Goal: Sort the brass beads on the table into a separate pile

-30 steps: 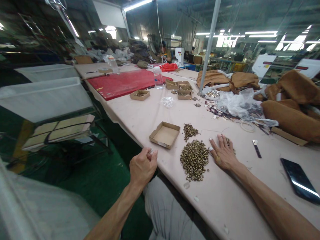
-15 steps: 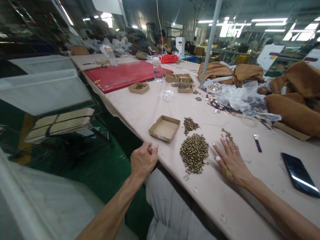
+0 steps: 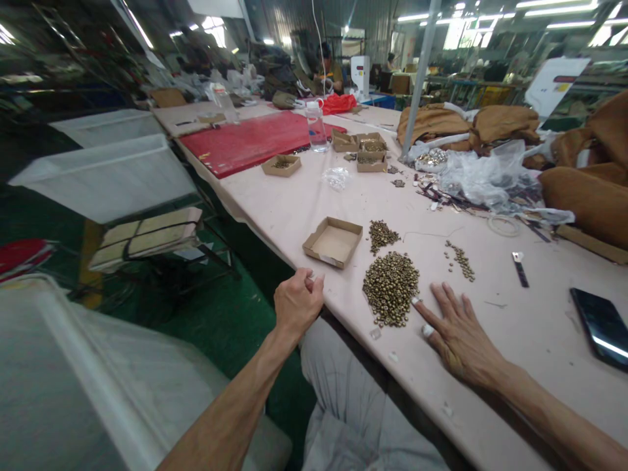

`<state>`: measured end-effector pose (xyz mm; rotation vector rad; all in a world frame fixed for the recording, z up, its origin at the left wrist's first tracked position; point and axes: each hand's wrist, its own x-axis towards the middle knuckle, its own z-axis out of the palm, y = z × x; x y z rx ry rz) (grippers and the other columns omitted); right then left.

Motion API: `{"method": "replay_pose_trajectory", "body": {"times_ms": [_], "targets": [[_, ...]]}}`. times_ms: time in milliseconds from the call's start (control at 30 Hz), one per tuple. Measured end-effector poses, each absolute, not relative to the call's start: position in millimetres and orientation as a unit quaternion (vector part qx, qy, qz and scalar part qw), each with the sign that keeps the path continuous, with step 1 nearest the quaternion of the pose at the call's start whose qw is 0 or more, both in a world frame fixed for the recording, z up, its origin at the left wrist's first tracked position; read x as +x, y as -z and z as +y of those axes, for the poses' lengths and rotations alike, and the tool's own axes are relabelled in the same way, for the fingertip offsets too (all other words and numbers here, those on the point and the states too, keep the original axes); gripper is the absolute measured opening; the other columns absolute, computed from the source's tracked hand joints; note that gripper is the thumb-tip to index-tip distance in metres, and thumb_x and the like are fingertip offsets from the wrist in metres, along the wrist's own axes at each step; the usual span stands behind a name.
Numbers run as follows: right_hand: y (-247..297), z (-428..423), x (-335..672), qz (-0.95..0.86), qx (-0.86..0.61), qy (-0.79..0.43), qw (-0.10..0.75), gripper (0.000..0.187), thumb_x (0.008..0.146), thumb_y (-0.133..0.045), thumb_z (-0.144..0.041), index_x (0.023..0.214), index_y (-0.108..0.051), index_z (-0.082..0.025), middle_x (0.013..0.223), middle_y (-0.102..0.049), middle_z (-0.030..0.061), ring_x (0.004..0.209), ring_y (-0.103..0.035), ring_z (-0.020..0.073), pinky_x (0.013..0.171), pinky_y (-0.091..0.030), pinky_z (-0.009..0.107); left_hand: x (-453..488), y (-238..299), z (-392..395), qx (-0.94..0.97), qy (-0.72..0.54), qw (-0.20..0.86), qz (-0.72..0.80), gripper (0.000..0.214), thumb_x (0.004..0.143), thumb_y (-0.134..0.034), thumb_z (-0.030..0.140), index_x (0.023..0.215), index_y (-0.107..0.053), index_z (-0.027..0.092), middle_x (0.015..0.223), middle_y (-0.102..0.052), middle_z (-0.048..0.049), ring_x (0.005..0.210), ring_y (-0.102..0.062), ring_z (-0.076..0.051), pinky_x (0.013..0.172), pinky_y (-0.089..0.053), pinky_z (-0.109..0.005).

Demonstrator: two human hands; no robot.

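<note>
A long pale surface (image 3: 304, 203) is strewn with a large heap of brass eyelets (image 3: 391, 288), a smaller heap (image 3: 381, 234), an open cardboard tray (image 3: 333, 242), a dark phone (image 3: 601, 327), a red mat (image 3: 250, 140) and brown fabric (image 3: 583, 196).

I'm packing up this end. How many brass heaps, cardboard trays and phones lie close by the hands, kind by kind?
Brass heaps: 3 (big heap, small heap, loose row)
Tray: 1
Phone: 1
Total: 5
</note>
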<state>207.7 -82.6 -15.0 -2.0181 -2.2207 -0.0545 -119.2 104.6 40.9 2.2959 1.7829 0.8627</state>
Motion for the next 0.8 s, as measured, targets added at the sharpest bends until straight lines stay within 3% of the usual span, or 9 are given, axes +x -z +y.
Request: {"method": "replay_pose_trajectory", "body": {"times_ms": [800], "targets": [[19.2,-50.9,214.7,-0.661,-0.747,0.055,0.044,0.061,0.102,-0.032,-0.052,0.158,-0.030,-0.031,0.169,-0.004,0.0084,0.154,0.005,0.0373,0.117,-0.012,0.068,-123.4,-43.7,110.3,0.759,-0.298,0.044,0.578,0.029,0.090,-0.055,0.047,0.096,-0.065,0.021,0.073,-0.072,-0.0027,0.069,-0.069,-0.020,0.065,-0.048,-0.026]]}}
